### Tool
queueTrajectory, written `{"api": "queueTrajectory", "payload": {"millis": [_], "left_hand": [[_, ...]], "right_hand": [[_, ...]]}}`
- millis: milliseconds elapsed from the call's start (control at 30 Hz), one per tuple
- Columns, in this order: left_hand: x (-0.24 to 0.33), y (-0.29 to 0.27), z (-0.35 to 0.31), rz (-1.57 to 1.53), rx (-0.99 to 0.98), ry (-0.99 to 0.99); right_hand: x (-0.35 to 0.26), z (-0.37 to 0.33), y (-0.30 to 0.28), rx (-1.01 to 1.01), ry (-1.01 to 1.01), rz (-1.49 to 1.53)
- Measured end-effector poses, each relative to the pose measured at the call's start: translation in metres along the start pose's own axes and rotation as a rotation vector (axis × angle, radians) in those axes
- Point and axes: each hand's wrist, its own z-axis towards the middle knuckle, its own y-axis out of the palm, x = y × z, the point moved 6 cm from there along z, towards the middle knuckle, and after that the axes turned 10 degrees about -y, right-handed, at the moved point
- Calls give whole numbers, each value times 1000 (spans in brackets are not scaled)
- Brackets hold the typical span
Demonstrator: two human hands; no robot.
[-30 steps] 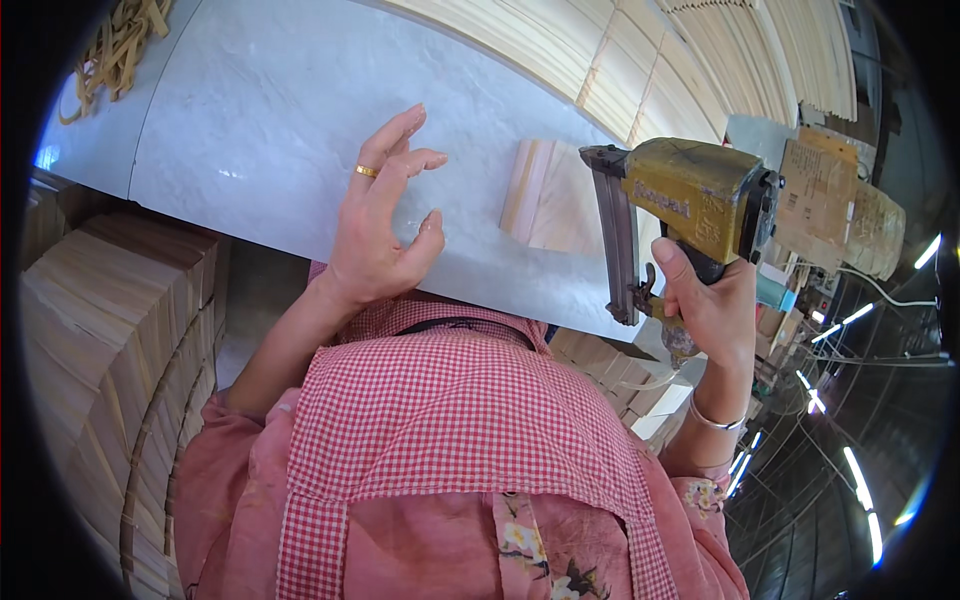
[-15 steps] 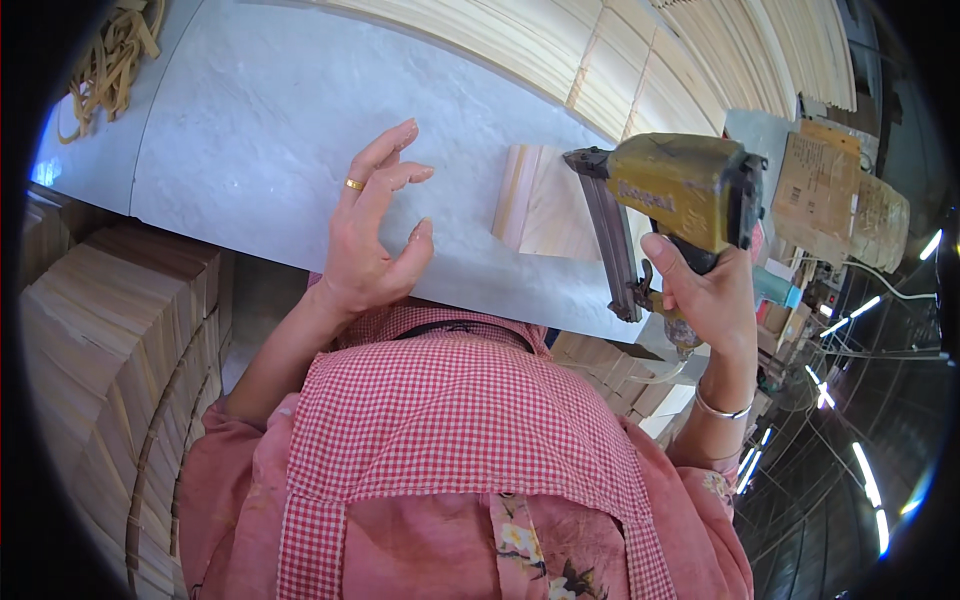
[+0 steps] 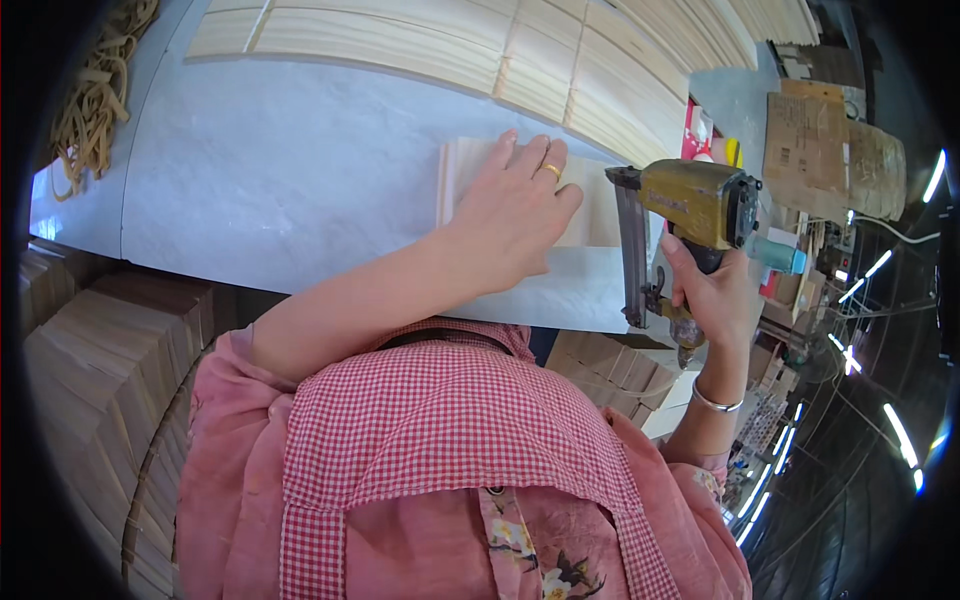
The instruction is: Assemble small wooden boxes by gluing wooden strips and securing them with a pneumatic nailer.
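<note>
My left hand (image 3: 515, 215) lies palm down across a small pale wooden board (image 3: 592, 212), fingers stretched over it toward its far edge. A ring is on one finger, and the hand covers much of the board's middle. Strips of wood edge (image 3: 445, 185) show at the board's left side. In my right hand (image 3: 715, 295) is a yellow and black pneumatic nail gun (image 3: 690, 200), gripped by its handle. Its dark magazine (image 3: 632, 250) stands just right of the board, the nose at the far end. Whether the nose touches the wood I cannot tell.
Long pale slats (image 3: 400, 35) line the far side of the grey-white table (image 3: 270, 170). Tan bands (image 3: 95, 100) heap at the far left. Stacked wooden pieces (image 3: 110, 370) stand below the table's left edge. Cardboard boxes (image 3: 810, 140) sit at the right.
My left hand has swung right from above the bare table onto the wooden board. The board now lies further left in view. The nail gun stays in my right hand, slightly lower.
</note>
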Motion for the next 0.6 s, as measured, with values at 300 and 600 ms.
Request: {"api": "queueTrajectory", "payload": {"millis": [300,600], "left_hand": [[-4,19,19,-39,-38,-24],[-6,19,25,-48,-162,-73]], "right_hand": [[2,12,5,-55,-58,63],[4,21,8,-97,-63,73]]}}
